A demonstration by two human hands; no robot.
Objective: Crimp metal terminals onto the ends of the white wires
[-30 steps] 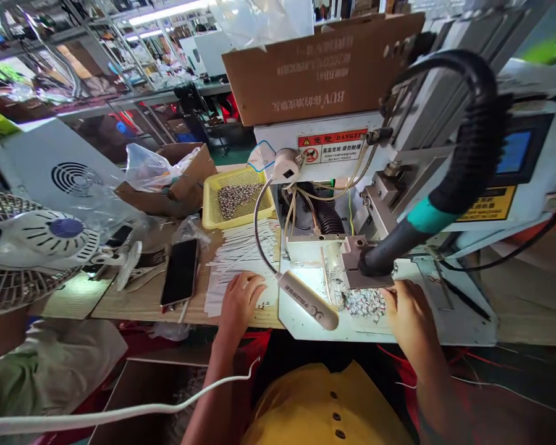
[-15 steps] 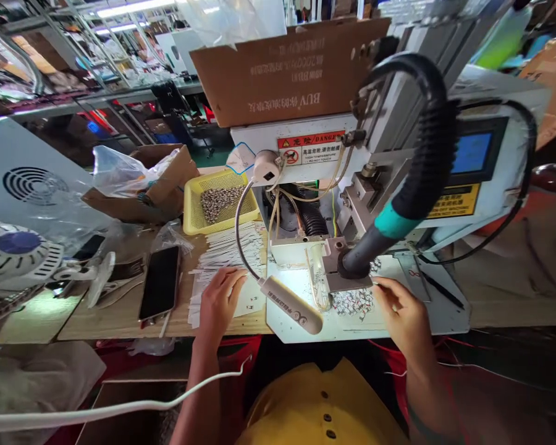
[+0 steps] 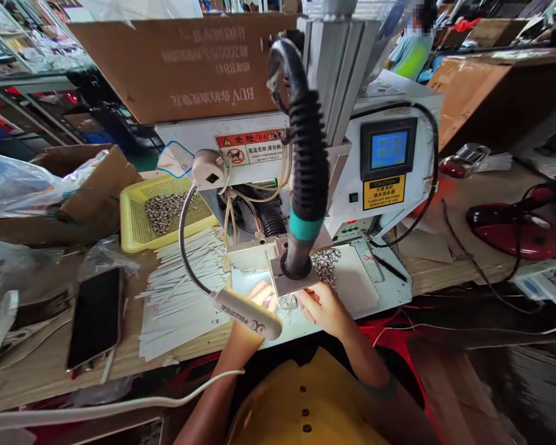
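Small parts (image 3: pixel 327 266): heaped loosely just beyond the right hand (image 3: pixel 324 309), beside the machine head (image 3: pixel 301 285); whether one is also held at the fingertips cannot be told.
Hands, change: the left hand (image 3: pixel 263 293) is brought over from the paper strips (image 3: pixel 180 266), and the right hand is moved in from the edge of the heap; both are now gathered close together at the front of the machine head.
Meaning: by judgement, attention is shifted from two separate spots to one shared, brightly lit work point.
Direction of parts: no common direction is shown; the pieces are jumbled, and the long axis of any single one is too small to be made out. The heap as a whole is stretched away from the right hand.
Left hand state: the fingers are bent and partly covered by the lamp (image 3: pixel 248 312); whether anything is grasped cannot be told.
Right hand state: the fingers are curled in at the lower edge of the machine head; their tips are partly obscured, so no grip can be confirmed.
Left of the left hand: the paper strips are spread, with the phone (image 3: pixel 96 318) laid farther out.
Beyond the left hand: metallic beads (image 3: pixel 167 213) are held in the yellow basket (image 3: pixel 139 244).
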